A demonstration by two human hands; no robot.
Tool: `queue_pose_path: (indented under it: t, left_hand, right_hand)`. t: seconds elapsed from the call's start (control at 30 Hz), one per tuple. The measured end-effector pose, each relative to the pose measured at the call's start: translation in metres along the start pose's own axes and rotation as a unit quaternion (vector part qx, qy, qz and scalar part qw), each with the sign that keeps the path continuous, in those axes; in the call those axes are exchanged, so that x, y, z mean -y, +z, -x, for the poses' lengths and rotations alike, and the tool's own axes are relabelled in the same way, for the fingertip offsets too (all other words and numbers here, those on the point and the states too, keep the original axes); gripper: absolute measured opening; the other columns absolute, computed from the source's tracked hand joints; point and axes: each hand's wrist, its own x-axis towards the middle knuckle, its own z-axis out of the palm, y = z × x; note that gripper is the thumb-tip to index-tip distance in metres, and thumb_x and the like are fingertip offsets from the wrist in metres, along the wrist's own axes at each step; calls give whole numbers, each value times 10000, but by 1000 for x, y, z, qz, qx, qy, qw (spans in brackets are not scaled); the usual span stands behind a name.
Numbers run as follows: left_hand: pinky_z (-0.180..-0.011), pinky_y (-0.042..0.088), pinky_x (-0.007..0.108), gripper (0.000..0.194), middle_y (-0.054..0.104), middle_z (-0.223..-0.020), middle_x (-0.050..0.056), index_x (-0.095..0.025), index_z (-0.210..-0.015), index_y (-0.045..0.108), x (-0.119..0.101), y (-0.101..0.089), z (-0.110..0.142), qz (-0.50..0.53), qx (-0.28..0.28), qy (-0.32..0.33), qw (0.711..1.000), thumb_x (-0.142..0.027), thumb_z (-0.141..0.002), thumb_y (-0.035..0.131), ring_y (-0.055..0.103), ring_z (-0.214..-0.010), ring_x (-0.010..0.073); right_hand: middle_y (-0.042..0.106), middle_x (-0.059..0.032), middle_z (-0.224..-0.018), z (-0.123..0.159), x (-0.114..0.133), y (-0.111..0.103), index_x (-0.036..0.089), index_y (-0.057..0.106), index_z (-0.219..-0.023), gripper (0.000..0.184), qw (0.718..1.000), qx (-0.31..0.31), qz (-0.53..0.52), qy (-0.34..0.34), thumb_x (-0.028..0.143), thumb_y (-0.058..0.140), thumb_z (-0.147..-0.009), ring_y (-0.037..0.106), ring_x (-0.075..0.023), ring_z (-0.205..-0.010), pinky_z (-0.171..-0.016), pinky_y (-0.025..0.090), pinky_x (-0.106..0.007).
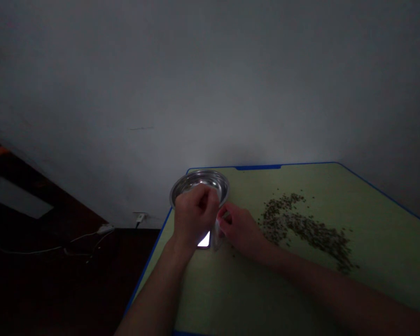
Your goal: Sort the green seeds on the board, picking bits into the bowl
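My left hand (197,210) is closed, fingers curled in, over the near rim of a shiny metal bowl (224,179); what it holds, if anything, is hidden. Close to its right, my right hand (241,228) pinches a small, pale see-through thing, which looks like a plastic bag (217,237), hanging below the fingertips. A phone (204,240) with a bright screen lies under my left hand, partly covered by it. Right of my right hand, many small dark seeds or grains (308,228) are spread in a bent heap on the table.
The pale green table (364,205) has a blue edge and stands against a grey wall (238,84). A plug (140,217) sits in a wall socket at the left. White cables (105,228) and a white appliance (19,193) are in the dark area beyond.
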Motion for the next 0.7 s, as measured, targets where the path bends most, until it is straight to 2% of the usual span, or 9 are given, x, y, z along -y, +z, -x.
queue_pose_path:
  t: [0.2,0.33,0.43,0.6,0.7]
  left_hand:
    - [-397,238,216,287,359,-432,-75,-184,-530,442,0,1,-1,-2,-1,-2,1000,-180,-810,507,339,-382,56]
    - [-397,241,216,287,361,-432,-76,-185,-534,441,-1,0,0,-2,3,-5,1000,-184,-813,508,343,-383,58]
    - [-401,245,216,293,362,-437,-75,-186,-537,433,0,0,0,2,4,-7,1000,-191,-821,504,346,-388,59]
    - [-410,257,220,290,387,-446,-68,-186,-533,445,0,1,1,10,1,-13,1000,-196,-817,503,352,-401,65]
    - [-407,253,219,298,380,-439,-70,-186,-526,444,-1,1,0,11,1,-15,1000,-206,-817,504,343,-395,65]
  right_hand:
    - [688,-1,-672,-5,-1,7,205,584,-804,78,1000,0,19,6,142,539,-799,607,-135,-581,-559,401,-246]
    - [678,3,-631,-3,-4,1,212,581,-773,61,999,-5,39,17,162,555,-797,597,-136,-554,-534,377,-245]
    - [674,4,-604,2,-11,-15,213,577,-758,66,998,-16,58,36,168,551,-798,597,-140,-543,-530,368,-246]
    - [675,11,-580,11,-29,-55,218,560,-747,74,992,-34,92,78,163,532,-789,607,-148,-532,-530,374,-246]
    - [673,10,-552,15,-28,-72,220,542,-735,83,991,-36,94,91,164,521,-792,595,-144,-489,-501,371,-242]
